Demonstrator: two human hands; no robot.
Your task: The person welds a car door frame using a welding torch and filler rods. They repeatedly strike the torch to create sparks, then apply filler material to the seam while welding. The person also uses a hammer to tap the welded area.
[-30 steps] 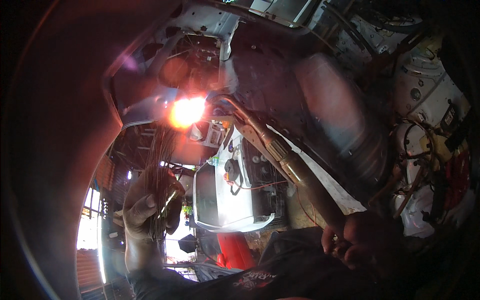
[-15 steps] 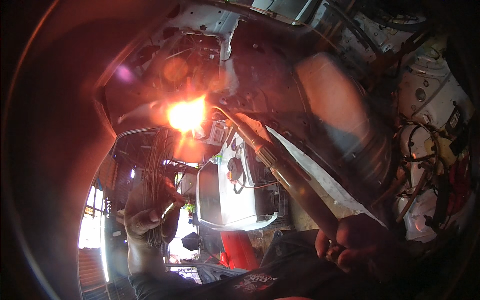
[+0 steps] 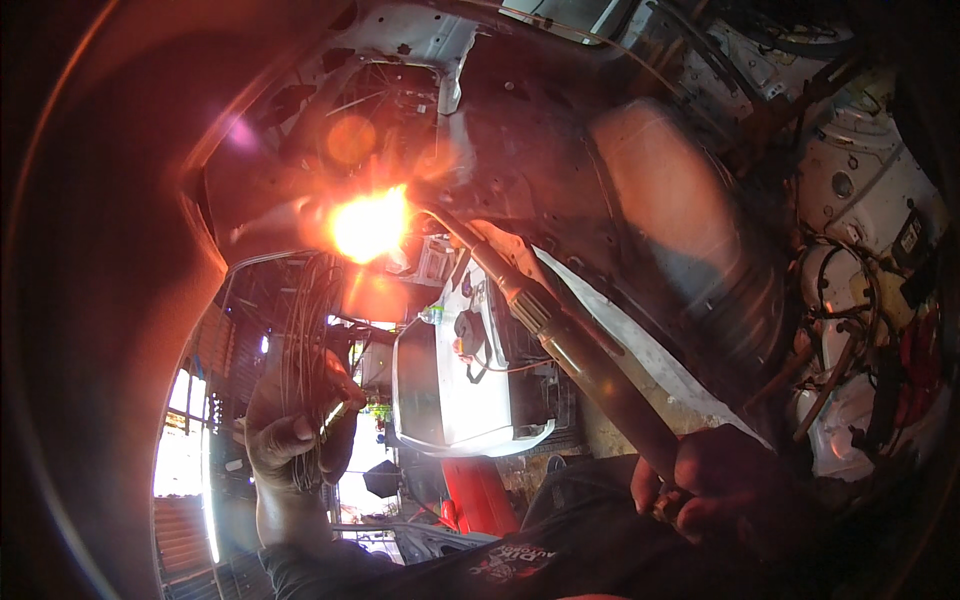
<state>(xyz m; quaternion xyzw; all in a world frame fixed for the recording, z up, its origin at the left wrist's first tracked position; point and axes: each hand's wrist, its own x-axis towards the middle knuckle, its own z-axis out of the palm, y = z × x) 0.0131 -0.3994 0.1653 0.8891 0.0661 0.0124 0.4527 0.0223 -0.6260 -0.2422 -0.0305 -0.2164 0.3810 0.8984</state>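
Observation:
My right hand (image 3: pixel 705 485), at the lower right, is wrapped round the lower end of a gas welding torch (image 3: pixel 600 375). The torch slants up and left to a thin bent tip, where a bright flame (image 3: pixel 370 225) glares against the edge of dark car-body sheet metal (image 3: pixel 540 150). Low on the left, my left hand (image 3: pixel 285 425) grips a looped bundle of thin wire (image 3: pixel 300 345) with thumb and fingers. The wire runs up toward the flame. Glare hides the spot being heated and the wire's upper end.
Bare body panels curve overhead and to the right, with hoses and wiring (image 3: pixel 845 290) hanging at the far right. A white vehicle (image 3: pixel 440 390) stands beyond my hands, with a red object (image 3: pixel 480 495) beside it. Bright window openings (image 3: pixel 185 430) show at the left.
The flame and torch tip have shifted very slightly left. Both hands keep their grips and stay nearly in place.

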